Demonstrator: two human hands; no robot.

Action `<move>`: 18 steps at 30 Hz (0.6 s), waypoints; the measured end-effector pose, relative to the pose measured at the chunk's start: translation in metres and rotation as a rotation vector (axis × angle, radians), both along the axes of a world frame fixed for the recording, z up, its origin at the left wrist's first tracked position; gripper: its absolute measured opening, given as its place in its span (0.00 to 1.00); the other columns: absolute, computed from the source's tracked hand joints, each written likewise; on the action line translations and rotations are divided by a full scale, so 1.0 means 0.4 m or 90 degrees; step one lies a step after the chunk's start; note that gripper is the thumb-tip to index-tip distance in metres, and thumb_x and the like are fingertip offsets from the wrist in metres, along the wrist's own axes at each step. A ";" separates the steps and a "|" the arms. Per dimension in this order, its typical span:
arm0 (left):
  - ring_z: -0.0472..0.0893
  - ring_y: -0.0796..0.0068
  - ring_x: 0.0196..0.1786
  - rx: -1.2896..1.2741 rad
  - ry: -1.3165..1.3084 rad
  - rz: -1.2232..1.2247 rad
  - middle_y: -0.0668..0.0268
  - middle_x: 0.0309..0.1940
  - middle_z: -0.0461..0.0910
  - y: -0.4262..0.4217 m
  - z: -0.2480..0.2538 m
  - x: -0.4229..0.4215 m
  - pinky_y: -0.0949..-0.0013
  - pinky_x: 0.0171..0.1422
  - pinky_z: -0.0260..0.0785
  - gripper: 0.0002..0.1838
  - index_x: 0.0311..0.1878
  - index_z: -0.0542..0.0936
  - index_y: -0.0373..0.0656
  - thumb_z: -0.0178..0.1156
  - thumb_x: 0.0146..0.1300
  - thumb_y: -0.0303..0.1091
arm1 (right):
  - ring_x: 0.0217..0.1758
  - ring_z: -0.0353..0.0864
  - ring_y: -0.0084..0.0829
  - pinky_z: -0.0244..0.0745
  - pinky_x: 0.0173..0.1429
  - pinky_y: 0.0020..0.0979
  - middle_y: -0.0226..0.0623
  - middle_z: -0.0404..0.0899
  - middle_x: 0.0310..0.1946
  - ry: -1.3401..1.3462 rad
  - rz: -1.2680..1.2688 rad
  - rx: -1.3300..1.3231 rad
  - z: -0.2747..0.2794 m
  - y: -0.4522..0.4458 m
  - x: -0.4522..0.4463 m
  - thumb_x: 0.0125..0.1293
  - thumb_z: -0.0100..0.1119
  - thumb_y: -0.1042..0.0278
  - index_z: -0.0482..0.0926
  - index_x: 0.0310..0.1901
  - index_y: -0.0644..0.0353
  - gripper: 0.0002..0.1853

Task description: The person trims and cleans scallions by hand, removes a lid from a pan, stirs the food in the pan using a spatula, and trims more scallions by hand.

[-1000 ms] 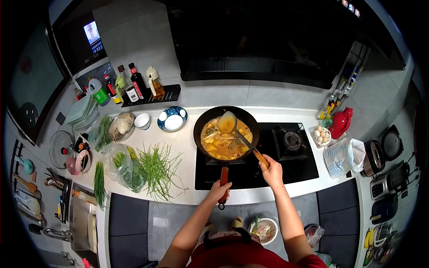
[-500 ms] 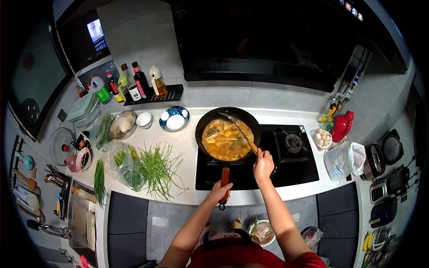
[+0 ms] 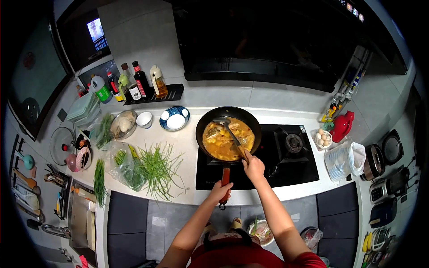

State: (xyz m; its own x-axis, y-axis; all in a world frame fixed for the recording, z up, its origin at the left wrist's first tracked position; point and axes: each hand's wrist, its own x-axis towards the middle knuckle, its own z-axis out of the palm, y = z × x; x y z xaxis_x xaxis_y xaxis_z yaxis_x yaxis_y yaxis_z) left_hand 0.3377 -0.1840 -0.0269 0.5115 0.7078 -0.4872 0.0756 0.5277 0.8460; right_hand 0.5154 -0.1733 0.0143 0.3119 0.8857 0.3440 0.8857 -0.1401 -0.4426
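A black wok (image 3: 203,117) sits over the left burner of the stove, with orange-brown stew (image 3: 241,134) in it. My left hand (image 3: 220,192) is closed round the wok's red-brown handle (image 3: 225,174). With my right hand (image 3: 253,166) I grip the wooden handle of a ladle (image 3: 233,136). The ladle's dark head lies in the upper left part of the stew, partly covered by it. Left of the stove, loose green chives (image 3: 158,172) are spread on the white counter (image 3: 187,154).
Behind the chives are a blue-patterned bowl (image 3: 174,119) and a white bowl (image 3: 144,120). Bottles stand on and by a black wall shelf (image 3: 172,94). To the right are a second burner (image 3: 293,141), a bowl of eggs (image 3: 322,138) and a plastic bag (image 3: 342,158). The range hood (image 3: 263,44) hangs above.
My right hand has moved left, closer to the wok's handle. The ladle was raised over the stew, then turned, and its head is now down in it. My left hand keeps its hold.
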 end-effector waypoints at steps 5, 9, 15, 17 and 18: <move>0.72 0.78 0.19 -0.007 -0.005 -0.009 0.69 0.20 0.71 0.004 -0.007 -0.002 0.73 0.23 0.67 0.12 0.34 0.66 0.43 0.58 0.60 0.38 | 0.25 0.78 0.42 0.73 0.28 0.37 0.44 0.77 0.24 -0.034 0.019 -0.013 -0.019 -0.016 -0.002 0.52 0.60 0.67 0.77 0.49 0.51 0.20; 0.72 0.78 0.19 -0.014 -0.005 -0.004 0.69 0.20 0.71 0.001 0.004 -0.003 0.73 0.23 0.67 0.12 0.34 0.66 0.43 0.58 0.60 0.38 | 0.29 0.79 0.41 0.74 0.32 0.37 0.42 0.78 0.26 -0.024 -0.004 -0.034 0.022 -0.032 0.009 0.54 0.59 0.66 0.77 0.50 0.50 0.18; 0.72 0.78 0.19 -0.009 -0.002 -0.003 0.69 0.20 0.71 0.002 0.003 -0.004 0.73 0.23 0.67 0.13 0.35 0.65 0.43 0.58 0.60 0.38 | 0.30 0.79 0.43 0.74 0.33 0.39 0.43 0.79 0.27 0.033 -0.094 0.012 0.019 -0.032 0.022 0.55 0.59 0.66 0.77 0.50 0.50 0.18; 0.72 0.78 0.19 -0.009 -0.001 -0.005 0.69 0.20 0.71 0.001 0.005 -0.003 0.73 0.23 0.67 0.13 0.36 0.65 0.44 0.58 0.60 0.38 | 0.27 0.79 0.43 0.74 0.31 0.39 0.43 0.78 0.25 0.027 -0.111 0.014 -0.006 -0.042 0.040 0.54 0.59 0.66 0.77 0.51 0.50 0.19; 0.72 0.78 0.19 -0.009 0.004 -0.006 0.69 0.20 0.71 0.003 0.007 -0.002 0.73 0.23 0.67 0.13 0.37 0.65 0.43 0.58 0.60 0.38 | 0.29 0.79 0.45 0.75 0.33 0.41 0.46 0.79 0.26 0.056 -0.110 -0.003 0.002 -0.054 0.042 0.55 0.58 0.66 0.77 0.51 0.50 0.19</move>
State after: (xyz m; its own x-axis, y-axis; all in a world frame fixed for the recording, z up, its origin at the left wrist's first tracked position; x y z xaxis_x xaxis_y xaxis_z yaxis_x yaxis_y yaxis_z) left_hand 0.3368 -0.1829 -0.0241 0.5148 0.6965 -0.4999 0.0853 0.5386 0.8382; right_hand 0.5321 -0.1948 0.0152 0.4877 0.8179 0.3051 0.8066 -0.2886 -0.5158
